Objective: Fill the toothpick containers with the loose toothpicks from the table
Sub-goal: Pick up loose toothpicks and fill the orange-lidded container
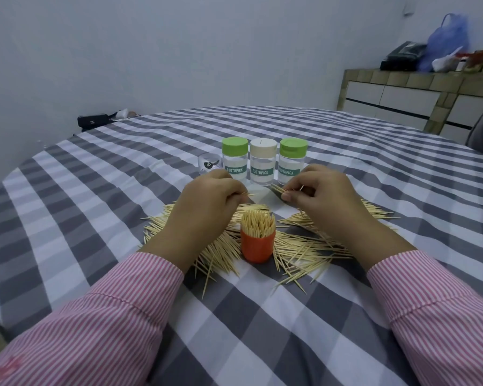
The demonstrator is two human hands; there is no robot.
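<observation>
Head view: picking up toothpicks for the orange cup

Head view shows both hands over the loose toothpicks [304, 246] on the table [95, 190]. Left hand [207, 201] pinches a few sticks; right hand [318, 193] pinches some too. Orange cup [258, 245] sits between them, nearly full. Next, I think, drop them in, tips up.

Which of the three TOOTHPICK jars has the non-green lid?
The middle jar: its lid is cream, while the left jar and right jar have green lids.
</observation>
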